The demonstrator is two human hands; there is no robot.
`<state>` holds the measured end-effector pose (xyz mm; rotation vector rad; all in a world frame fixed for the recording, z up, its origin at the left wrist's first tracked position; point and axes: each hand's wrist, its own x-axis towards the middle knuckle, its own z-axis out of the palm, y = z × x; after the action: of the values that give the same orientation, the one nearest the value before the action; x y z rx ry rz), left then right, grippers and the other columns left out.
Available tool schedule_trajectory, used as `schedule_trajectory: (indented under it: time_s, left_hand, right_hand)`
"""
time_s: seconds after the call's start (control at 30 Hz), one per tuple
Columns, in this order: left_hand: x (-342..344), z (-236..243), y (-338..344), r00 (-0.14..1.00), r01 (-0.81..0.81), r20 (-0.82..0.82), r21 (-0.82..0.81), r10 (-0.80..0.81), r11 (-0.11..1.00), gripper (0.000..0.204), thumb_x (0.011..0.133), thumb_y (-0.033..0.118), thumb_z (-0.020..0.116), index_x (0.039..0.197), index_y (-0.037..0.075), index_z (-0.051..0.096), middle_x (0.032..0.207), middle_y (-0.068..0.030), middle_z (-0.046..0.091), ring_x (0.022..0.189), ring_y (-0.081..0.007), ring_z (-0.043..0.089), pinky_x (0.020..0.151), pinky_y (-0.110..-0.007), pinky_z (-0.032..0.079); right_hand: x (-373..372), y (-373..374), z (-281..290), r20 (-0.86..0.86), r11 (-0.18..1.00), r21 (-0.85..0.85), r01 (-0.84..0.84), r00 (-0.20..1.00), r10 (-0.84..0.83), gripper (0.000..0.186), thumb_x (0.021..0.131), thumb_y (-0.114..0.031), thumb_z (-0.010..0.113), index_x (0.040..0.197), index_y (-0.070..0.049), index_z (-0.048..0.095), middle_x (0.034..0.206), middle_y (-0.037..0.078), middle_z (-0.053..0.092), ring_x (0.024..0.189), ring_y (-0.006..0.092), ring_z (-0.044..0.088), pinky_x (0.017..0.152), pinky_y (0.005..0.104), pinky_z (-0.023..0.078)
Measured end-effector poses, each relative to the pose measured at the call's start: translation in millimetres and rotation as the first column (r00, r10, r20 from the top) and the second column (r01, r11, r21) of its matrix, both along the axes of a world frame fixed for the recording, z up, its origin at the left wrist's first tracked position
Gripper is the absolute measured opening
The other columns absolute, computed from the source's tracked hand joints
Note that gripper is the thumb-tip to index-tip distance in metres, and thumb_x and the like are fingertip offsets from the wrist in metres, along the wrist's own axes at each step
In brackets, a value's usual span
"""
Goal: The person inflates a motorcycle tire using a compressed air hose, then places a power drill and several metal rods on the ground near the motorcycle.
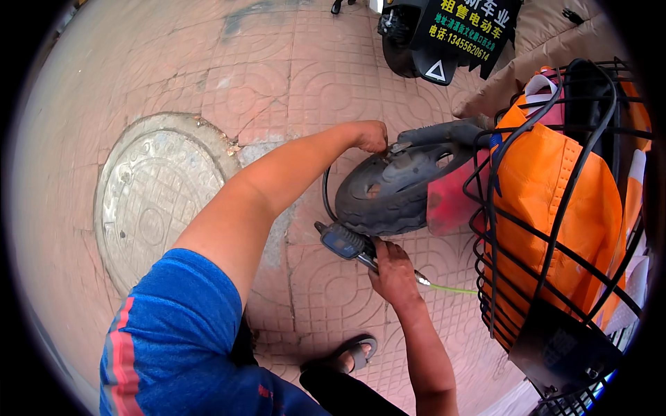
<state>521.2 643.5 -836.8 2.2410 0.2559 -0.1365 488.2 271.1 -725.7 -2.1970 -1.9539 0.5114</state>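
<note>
My left hand (372,136) is closed at the far side of a black scooter wheel (395,187), close to its hub. Its fingertips are partly hidden, and what they grip there cannot be made out. In my right hand (394,272) is a tire inflator gun (347,243) with a small display, held just on the near side of the tire. From the gun a black hose (327,187) curves up past the wheel's left edge toward my left hand. A thin green air line (451,288) leads off to the right from the gun's other end.
A red mudguard (454,197) sits behind the wheel. At right, a black wire basket (490,277) holds an orange cloth bag (555,187). Another scooter's black rear end (423,41) stands at the top. A round manhole cover (156,201) lies in the red paving at left.
</note>
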Motion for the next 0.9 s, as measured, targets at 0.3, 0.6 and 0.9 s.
schedule_trajectory:
  time_s: [0.3, 0.6, 0.9]
  left_hand:
    - [-54, 38, -10, 0.904, -0.407, -0.321, -0.451, 0.281, 0.794, 0.014, 0.085, 0.020, 0.072, 0.078, 0.008, 0.075, 0.056, -0.0001, 0.051, 0.046, -0.0132, 0.038, 0.042, -0.034, 0.026]
    - [-49, 37, -10, 0.903, -0.420, -0.282, -0.423, 0.323, 0.803, 0.023, 0.085, 0.024, 0.077, 0.076, 0.004, 0.073, 0.058, -0.0014, 0.051, 0.046, -0.0136, 0.036, 0.042, -0.035, 0.027]
    - [-46, 21, -6, 0.915, -0.403, -0.230, -0.457, 0.332, 0.793, 0.025, 0.085, 0.024, 0.078, 0.072, 0.003, 0.072, 0.056, -0.0011, 0.049, 0.045, -0.0136, 0.035, 0.042, -0.034, 0.025]
  right_hand:
    - [50, -9, -67, -0.623, 0.952, -0.207, 0.225, 0.721, -0.305, 0.052, 0.087, -0.020, 0.074, 0.133, 0.000, 0.058, 0.122, 0.024, 0.066, 0.113, 0.0397, 0.064, 0.096, 0.0503, 0.051]
    - [135, 74, -192, -0.222, 0.706, -0.172, 0.687, 0.671, -0.707, 0.048, 0.098, -0.028, 0.064, 0.138, -0.004, 0.059, 0.136, 0.018, 0.064, 0.129, 0.0337, 0.059, 0.110, 0.0436, 0.043]
    - [128, 102, -196, -0.087, 0.668, -0.174, 0.724, 0.664, -0.743, 0.050, 0.098, -0.032, 0.063, 0.139, -0.003, 0.058, 0.138, 0.019, 0.063, 0.130, 0.0351, 0.058, 0.111, 0.0448, 0.042]
